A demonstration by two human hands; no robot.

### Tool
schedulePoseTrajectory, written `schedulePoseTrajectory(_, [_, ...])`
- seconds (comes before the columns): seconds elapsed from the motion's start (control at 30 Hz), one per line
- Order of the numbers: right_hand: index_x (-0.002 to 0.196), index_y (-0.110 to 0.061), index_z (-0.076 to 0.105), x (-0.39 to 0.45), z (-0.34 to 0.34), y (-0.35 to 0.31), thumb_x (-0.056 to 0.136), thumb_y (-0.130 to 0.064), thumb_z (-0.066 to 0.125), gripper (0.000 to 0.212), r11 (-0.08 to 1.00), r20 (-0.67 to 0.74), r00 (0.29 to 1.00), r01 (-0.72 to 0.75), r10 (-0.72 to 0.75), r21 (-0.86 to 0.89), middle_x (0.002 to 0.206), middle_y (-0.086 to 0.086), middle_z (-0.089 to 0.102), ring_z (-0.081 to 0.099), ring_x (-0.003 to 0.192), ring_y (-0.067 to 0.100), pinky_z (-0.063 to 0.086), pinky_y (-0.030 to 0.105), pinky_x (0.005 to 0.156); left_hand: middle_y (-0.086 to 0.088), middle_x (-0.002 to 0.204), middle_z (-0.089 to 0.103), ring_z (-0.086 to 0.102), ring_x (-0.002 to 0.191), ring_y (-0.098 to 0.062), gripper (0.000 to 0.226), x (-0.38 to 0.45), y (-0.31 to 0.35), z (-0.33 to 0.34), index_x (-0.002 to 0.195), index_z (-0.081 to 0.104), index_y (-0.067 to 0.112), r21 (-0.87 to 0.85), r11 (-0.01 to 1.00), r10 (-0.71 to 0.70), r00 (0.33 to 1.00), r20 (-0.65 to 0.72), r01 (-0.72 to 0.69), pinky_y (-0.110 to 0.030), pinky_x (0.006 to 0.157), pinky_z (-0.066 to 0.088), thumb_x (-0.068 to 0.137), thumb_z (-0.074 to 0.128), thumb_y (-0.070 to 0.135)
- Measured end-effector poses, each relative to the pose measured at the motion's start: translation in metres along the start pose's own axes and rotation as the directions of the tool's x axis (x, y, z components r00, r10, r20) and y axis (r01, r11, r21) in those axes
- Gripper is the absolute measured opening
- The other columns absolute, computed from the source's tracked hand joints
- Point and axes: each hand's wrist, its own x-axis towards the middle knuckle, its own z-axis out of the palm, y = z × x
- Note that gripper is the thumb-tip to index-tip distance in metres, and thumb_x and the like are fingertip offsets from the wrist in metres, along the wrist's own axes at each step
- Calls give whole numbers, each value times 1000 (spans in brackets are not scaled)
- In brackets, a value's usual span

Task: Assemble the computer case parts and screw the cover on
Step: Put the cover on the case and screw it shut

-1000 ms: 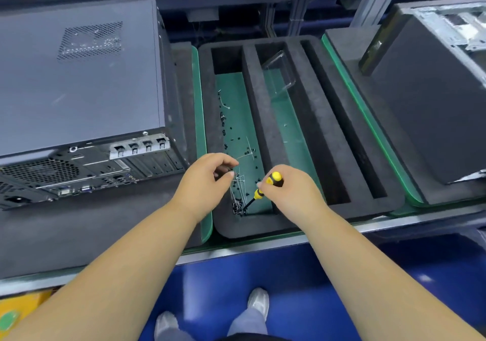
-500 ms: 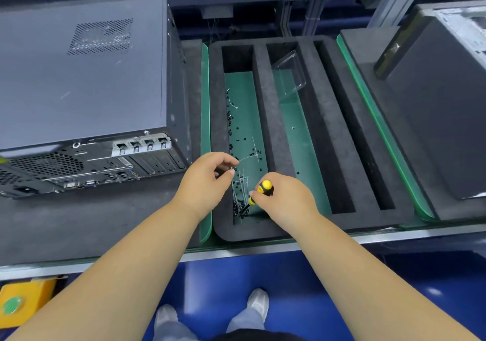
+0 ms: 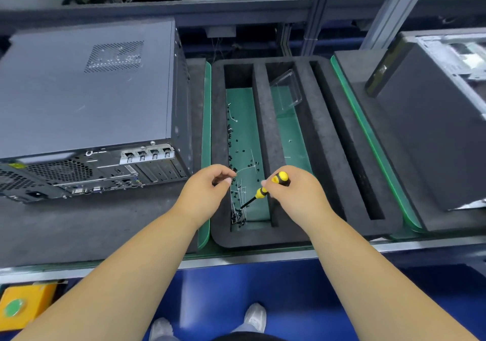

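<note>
Right hand (image 3: 294, 196) grips yellow-black screwdriver (image 3: 265, 189), tip angled toward 7 o'clock into screws (image 3: 238, 213) in left slot of foam tray (image 3: 328, 156). Left hand (image 3: 205, 190) just beside, fingers curled, thumb meeting fingertip; pinched item too small to tell. Computer case (image 3: 86, 104) on bench at 10 o'clock, cover up.

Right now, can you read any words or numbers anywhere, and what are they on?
No text can be read.
Computer case: a yellow sticker and a small pale label on its back panel, both too blurred to read.
Yellow box with a green button: no lettering shows.
Screwdriver: no marking shows.
</note>
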Motion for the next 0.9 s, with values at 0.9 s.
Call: schedulePoseTrajectory(0.9, [74,-32,70,-54,-60,-98,85,-39,66,14,897,-263,961,186,-82,400,71,-5,72,55,58,-6,38,30,68,-5,79,71,67,64,-9,12,-26,63,-52,99,68,2,-805,467,-147,929,338,367,-18,56,55,93,58,4])
